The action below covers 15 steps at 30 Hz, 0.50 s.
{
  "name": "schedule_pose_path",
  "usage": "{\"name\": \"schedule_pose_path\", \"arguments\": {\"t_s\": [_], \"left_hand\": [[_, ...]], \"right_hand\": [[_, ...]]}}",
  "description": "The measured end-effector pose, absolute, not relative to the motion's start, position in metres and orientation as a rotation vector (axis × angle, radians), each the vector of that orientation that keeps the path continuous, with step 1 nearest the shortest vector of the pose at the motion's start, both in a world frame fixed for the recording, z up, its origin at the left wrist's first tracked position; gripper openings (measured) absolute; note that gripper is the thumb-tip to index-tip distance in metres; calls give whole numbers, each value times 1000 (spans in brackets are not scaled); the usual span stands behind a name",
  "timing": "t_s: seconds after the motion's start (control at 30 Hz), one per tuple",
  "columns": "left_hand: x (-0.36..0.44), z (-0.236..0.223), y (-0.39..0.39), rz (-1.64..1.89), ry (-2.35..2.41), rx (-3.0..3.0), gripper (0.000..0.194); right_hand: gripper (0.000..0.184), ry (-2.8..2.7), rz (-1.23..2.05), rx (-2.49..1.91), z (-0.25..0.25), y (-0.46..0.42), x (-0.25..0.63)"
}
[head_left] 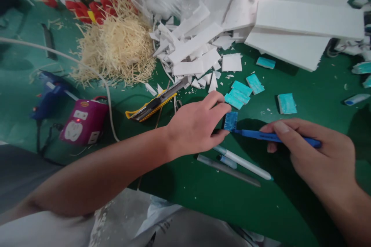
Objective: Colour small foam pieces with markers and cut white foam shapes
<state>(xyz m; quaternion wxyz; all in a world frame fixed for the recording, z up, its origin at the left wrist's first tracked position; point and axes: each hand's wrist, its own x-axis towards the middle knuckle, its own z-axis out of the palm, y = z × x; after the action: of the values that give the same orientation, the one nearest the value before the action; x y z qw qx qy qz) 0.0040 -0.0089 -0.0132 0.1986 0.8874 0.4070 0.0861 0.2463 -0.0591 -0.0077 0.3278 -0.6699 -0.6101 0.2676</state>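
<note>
My right hand (pixel 315 150) grips a blue marker pen (pixel 255 134), and the pen's tip touches the lower right corner of a small foam piece (pixel 231 120) coloured dark blue. With thumb and fingertips, my left hand (pixel 199 121) pins that piece against the green tabletop. Just beyond my left fingertips lie turquoise-coloured foam pieces (pixel 239 94), several in all. Below my hands are a white marker (pixel 246 163), a grey stick-like tool (pixel 228 170) and a short pen cap (pixel 228 161). To the left of my left hand rests a yellow utility knife (pixel 156 100) with its blade out.
White foam scraps (pixel 194 52) and large foam sheets (pixel 292 19) fill the back. Left of them is a heap of straw-like shreds (pixel 118 42). A purple power socket block (pixel 85 121), a blue glue gun (pixel 49 92) and a white cable (pixel 95 70) occupy the left side.
</note>
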Motion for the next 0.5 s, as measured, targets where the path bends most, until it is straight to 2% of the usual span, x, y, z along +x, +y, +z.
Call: {"name": "schedule_pose_path", "arguments": {"t_s": [0.5], "left_hand": [[3,-15,-10,278,1129,2486,31]], "right_hand": [[35,-1637,701,-1688,-10,-60,248]]}}
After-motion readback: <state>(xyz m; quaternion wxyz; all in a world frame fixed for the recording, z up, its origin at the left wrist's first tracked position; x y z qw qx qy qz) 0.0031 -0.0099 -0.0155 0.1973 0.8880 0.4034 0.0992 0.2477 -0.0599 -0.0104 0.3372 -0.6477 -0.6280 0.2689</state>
